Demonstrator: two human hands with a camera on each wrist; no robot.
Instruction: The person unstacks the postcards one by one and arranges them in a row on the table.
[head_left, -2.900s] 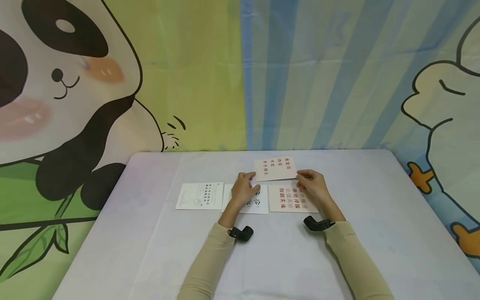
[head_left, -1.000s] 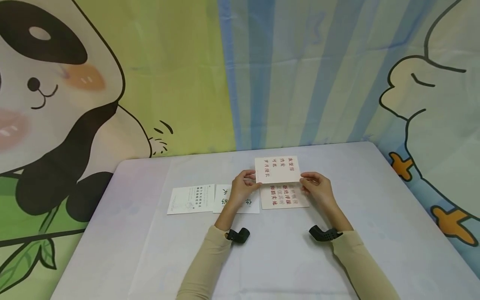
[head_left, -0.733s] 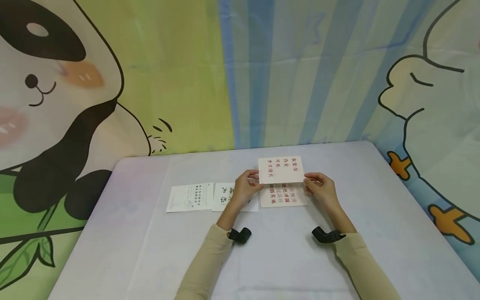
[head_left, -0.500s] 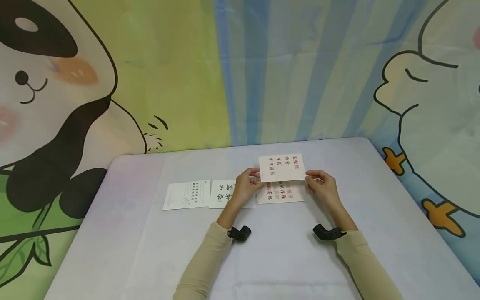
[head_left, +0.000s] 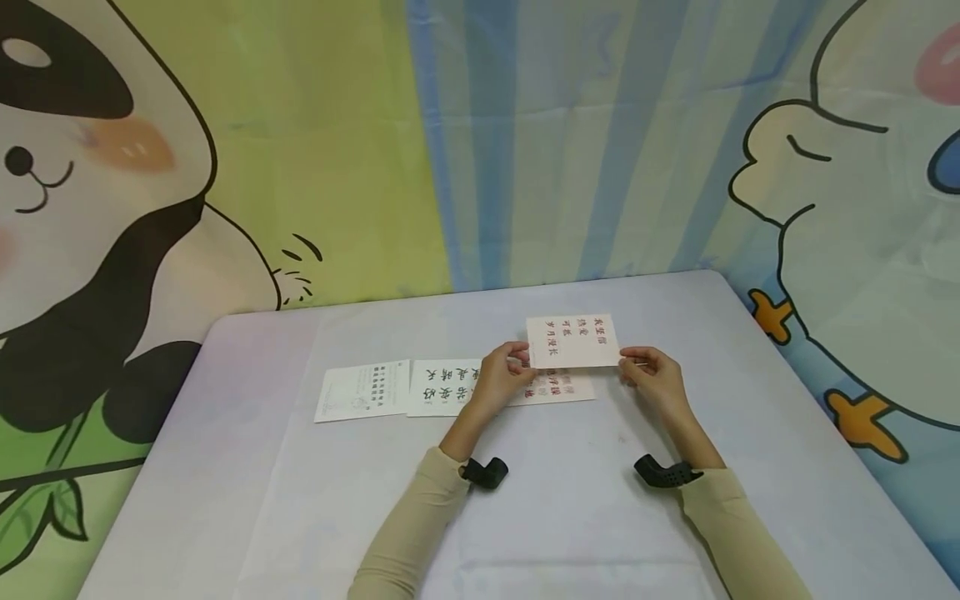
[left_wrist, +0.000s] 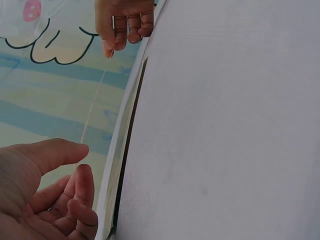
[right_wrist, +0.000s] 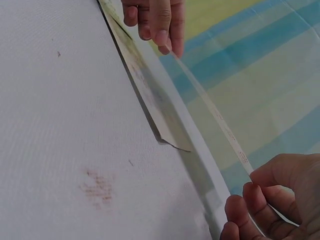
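A white card (head_left: 573, 340) with columns of red writing is held up between both hands. My left hand (head_left: 504, 377) pinches its left end between thumb and fingertips, and my right hand (head_left: 658, 385) pinches the lower right corner. Both wrist views show the card (right_wrist: 215, 112) nearly edge-on, raised off the tabletop. Below it lies another card with red writing (head_left: 573, 388), partly hidden by the held card and my left hand. To the left, a card with large black writing (head_left: 441, 387) and one with smaller black print (head_left: 363, 392) lie side by side.
A white cloth (head_left: 585, 508) covers the table, whose far edge meets a printed backdrop (head_left: 330, 158) with a panda and stripes. Black cameras (head_left: 486, 472) are strapped to both wrists.
The card has risen from just behind the row and, with both hands, shifted right past the lying cards. More of the card with large black writing shows. The head view has turned right.
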